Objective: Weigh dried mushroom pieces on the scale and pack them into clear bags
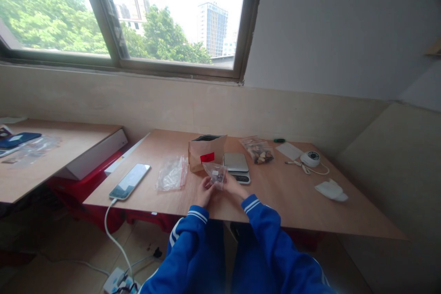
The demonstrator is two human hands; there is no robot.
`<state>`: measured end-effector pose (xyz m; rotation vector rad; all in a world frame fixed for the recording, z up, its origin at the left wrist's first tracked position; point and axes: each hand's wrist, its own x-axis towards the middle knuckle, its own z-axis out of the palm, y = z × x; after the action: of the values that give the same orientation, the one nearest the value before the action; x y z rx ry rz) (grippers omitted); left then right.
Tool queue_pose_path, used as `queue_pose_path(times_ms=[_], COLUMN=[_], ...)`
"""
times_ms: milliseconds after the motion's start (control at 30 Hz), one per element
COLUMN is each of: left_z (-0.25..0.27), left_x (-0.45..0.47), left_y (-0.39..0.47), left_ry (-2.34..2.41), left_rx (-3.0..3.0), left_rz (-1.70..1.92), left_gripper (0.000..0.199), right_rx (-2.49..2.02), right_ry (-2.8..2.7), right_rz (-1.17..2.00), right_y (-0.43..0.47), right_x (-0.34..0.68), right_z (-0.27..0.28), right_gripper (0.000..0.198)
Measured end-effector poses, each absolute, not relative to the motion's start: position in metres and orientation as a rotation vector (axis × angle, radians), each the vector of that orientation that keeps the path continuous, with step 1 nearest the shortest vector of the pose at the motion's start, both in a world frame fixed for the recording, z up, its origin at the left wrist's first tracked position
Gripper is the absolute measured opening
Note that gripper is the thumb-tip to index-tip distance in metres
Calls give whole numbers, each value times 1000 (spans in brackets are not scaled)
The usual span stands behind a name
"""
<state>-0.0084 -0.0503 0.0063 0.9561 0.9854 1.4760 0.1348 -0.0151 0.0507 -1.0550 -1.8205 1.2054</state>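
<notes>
The left hand (pixel 206 191) and the right hand (pixel 233 186) are both partly closed, and their fingers grip a small clear plastic bag with dark contents (pixel 217 173), which is between them. Just beyond the hands, an open brown paper pouch (pixel 206 147) stands beside a flat silver-and-white scale (pixel 236 162).

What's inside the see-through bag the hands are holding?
The clear bag shows small dark bits, too blurry to name, and a white label in or on it. The left hand and right hand cover part of its edges, hiding anything there.
</notes>
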Motion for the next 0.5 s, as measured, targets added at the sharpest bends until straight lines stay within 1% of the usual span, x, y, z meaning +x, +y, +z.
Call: queue_pose_path(times_ms=[100,167,233,500], left_z=[4,4,5,3], left_x=[-10,-11,-10,-8], left_y=[-50,-50,-50,-49], left_ry=[998,1004,998,997], left_rx=[977,965,936,810], left_rz=[1440,1437,1438,1486], left_gripper=[36,36,37,40], right_rx=[-1084,-1101,-1088,-1090], right_ry=[-1784,-1748,-1712,-1551], right_rz=[1196,1167,1143,1116], right_y=[-15,-15,-15,-10], right_x=[134,133,134,141], right_z=[45,41,39,44], right_gripper=[49,38,32,39])
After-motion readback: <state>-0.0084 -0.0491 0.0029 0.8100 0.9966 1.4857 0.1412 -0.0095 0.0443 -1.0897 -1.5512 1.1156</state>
